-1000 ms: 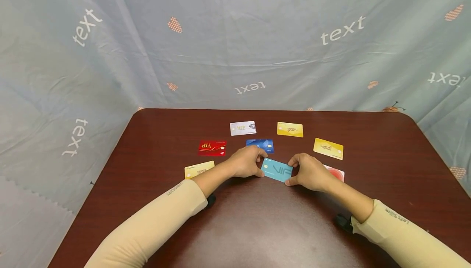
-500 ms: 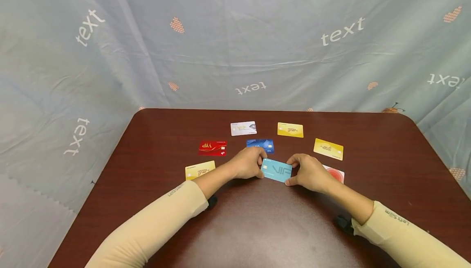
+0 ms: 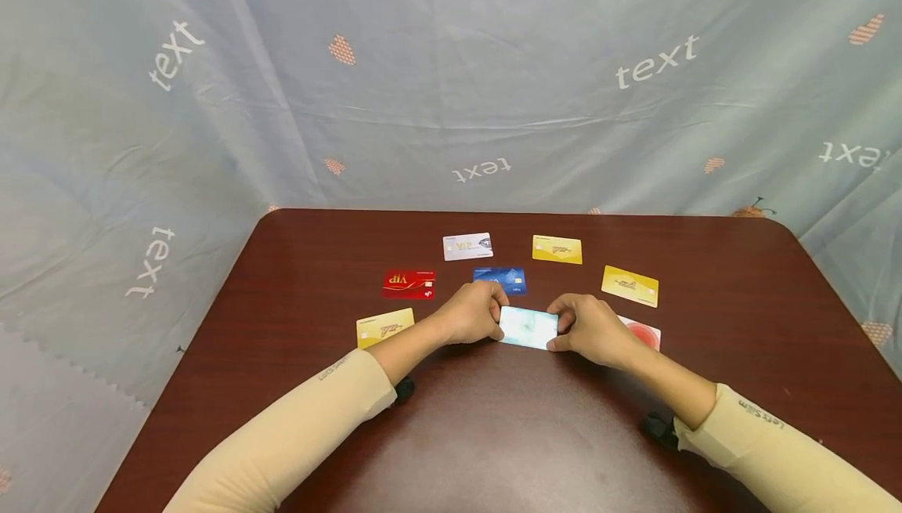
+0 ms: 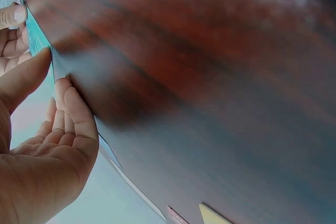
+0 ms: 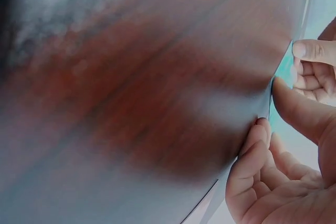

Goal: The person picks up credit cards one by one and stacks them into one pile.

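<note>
A teal plastic card (image 3: 528, 327) is between my two hands at the middle of the table, its face washed out by bright glare in the head view. My left hand (image 3: 472, 314) pinches its left end between thumb and fingers. At the opposite end my right hand (image 3: 593, 330) pinches it in the same way. Seen nearly edge-on, the card (image 4: 39, 40) shows as a thin teal strip in the left wrist view. Just behind my left hand lies a blue card (image 3: 502, 278), partly covered by it. A white card with a red circle (image 3: 644, 333) is partly hidden behind my right hand.
Several more cards lie flat on the dark wooden table (image 3: 296, 262): a red one (image 3: 409, 284), a silver-white one (image 3: 468, 246), a yellow one (image 3: 557, 250), another yellow one (image 3: 630, 286) and a pale gold one (image 3: 380, 326) beside my left forearm. A grey-blue curtain (image 3: 451, 90) hangs behind.
The teal card has tilted, so its printed face now reflects bright light. Both hands keep their pinch and have hardly moved.
</note>
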`<state>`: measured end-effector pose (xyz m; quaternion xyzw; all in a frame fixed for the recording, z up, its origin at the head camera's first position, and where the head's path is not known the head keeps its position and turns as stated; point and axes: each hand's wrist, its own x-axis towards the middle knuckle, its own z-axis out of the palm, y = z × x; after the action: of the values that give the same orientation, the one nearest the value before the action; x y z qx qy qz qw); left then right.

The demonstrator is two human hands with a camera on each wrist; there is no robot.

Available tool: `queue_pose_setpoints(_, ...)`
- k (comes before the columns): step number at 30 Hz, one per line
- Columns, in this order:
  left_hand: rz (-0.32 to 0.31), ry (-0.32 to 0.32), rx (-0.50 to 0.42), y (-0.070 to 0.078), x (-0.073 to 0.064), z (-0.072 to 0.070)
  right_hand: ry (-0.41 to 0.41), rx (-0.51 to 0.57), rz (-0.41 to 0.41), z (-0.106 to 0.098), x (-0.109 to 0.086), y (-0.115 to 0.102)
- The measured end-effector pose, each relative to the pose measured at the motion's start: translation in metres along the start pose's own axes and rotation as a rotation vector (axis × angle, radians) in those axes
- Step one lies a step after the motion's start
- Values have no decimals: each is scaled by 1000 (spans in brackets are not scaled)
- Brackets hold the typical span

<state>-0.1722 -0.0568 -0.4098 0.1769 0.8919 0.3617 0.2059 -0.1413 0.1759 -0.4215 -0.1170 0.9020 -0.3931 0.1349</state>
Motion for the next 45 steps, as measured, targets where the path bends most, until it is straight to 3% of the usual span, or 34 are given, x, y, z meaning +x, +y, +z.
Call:
queue_pose_setpoints(7,7,1,-20,1,-3,0,22,38,7,0,0,0)
queue_pose_setpoints(14,-6,2,-119,0,-9,-4,31,41,-15,-1,-2,-3)
queue_pose_setpoints(26,-94,-59,-270,1,-21,-9,-42,117,24,0,-5,-7)
queue_pose_setpoints(45,-82,-116,-332,0,-47,0,-137,203,0,5,-24,-9)
